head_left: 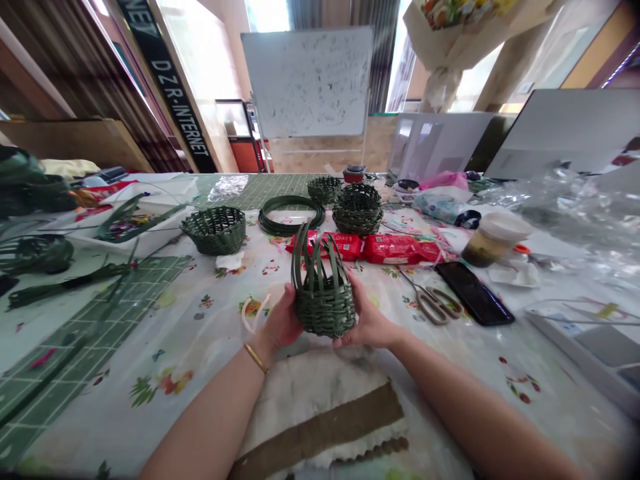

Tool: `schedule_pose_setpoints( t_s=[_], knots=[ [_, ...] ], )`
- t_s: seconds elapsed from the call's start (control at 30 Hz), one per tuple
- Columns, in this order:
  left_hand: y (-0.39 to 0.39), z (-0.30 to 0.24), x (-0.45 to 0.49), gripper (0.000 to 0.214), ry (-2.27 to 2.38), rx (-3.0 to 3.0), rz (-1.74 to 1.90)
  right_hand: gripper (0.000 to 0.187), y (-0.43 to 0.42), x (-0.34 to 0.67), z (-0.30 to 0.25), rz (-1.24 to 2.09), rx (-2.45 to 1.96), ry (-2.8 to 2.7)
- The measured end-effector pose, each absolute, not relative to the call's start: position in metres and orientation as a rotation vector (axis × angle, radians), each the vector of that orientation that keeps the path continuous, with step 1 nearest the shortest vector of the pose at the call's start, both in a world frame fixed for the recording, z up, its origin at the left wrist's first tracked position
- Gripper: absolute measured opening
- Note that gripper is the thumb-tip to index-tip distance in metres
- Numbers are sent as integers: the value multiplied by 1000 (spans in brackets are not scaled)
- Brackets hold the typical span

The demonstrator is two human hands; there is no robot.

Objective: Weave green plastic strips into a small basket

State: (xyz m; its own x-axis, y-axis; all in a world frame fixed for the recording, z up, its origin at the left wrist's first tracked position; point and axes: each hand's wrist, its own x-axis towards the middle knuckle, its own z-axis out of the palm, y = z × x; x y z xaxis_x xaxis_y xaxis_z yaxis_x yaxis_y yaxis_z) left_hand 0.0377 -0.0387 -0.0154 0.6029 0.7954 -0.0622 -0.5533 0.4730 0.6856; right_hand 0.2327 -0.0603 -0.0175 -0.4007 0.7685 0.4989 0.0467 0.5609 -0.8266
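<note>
Between my two hands is a small dark green woven basket, its lower part closely woven and long loose strips standing up from its rim. My left hand grips its left side, and a gold bangle circles that wrist. My right hand holds the basket's right side, the fingers partly hidden behind it. Under the forearms lies a whitish cloth with a brown band. To the right of my right hand rest scissors with brown handles.
Behind the held basket lie red packets, a coil of green strip and finished-looking woven baskets. A black phone and a plastic cup stand right. Green cutting mat and loose strips lie left.
</note>
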Motion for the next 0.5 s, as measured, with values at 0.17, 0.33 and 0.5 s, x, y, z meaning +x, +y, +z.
schedule_pose_setpoints(
  t_s=[0.17, 0.33, 0.5],
  knots=[
    [-40, -19, 34, 66, 303, 652, 740, 116, -64, 230, -12, 953, -625, -1797],
    [-42, -23, 35, 63, 301, 614, 683, 110, -66, 224, -7, 993, -652, -1688],
    [-44, -14, 40, 53, 444, 530, 742, 104, -64, 221, -9, 1035, -682, -1606]
  ],
)
